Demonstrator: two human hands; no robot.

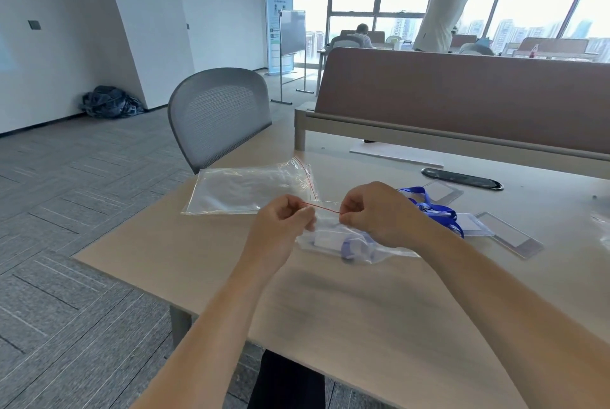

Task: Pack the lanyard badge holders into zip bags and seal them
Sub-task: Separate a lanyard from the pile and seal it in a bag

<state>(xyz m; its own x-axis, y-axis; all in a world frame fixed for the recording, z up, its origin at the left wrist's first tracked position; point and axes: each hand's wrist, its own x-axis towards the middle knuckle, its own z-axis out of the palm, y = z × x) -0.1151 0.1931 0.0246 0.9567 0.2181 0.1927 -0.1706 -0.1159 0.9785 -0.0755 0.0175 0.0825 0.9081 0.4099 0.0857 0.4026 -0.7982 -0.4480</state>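
banner stand (279,26): printed text, too small to read
badge holders (508,230): blank inserts
zip bags (251,189): unmarked

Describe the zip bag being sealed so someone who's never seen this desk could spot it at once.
On the wooden table, look between the left hand and the right hand, which pinch a red zip strip. Unlike the empty bags flat near the grey chair, this filled bag holds a blue lanyard badge holder.
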